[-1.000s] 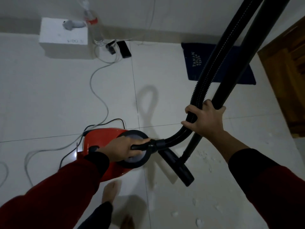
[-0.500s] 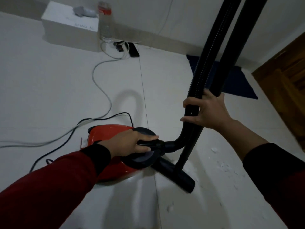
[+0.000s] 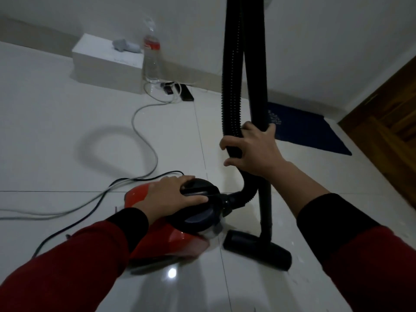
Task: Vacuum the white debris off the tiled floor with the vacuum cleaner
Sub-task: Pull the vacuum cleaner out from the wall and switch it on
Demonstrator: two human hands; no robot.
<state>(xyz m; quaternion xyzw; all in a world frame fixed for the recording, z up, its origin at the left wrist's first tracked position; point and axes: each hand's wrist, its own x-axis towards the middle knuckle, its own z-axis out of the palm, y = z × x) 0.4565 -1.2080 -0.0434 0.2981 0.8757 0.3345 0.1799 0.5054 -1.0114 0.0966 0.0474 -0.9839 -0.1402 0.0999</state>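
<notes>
A red canister vacuum cleaner (image 3: 177, 240) with a black round top sits on the white tiled floor at centre. My left hand (image 3: 173, 197) grips the black handle on its top. My right hand (image 3: 252, 152) is closed around both the ribbed black hose (image 3: 231, 86) and the smooth black wand (image 3: 258, 75), which rise upright out of the frame's top. The black floor nozzle (image 3: 258, 248) rests on the tiles right of the canister. Faint white debris specks (image 3: 292, 243) lie near the nozzle; little of it shows.
A black power cord (image 3: 74, 228) and a grey cable (image 3: 144, 131) trail left across the floor. A white box (image 3: 108, 64), a clear bottle (image 3: 152, 57) and a power strip (image 3: 177, 91) stand by the far wall. A dark blue mat (image 3: 308, 129) lies before a wooden door (image 3: 387, 122) at right.
The view has tilted up and shifted. The hose and wand have swung from leaning right to upright, and the nozzle now lies further right of the canister. Both hands kept their grips.
</notes>
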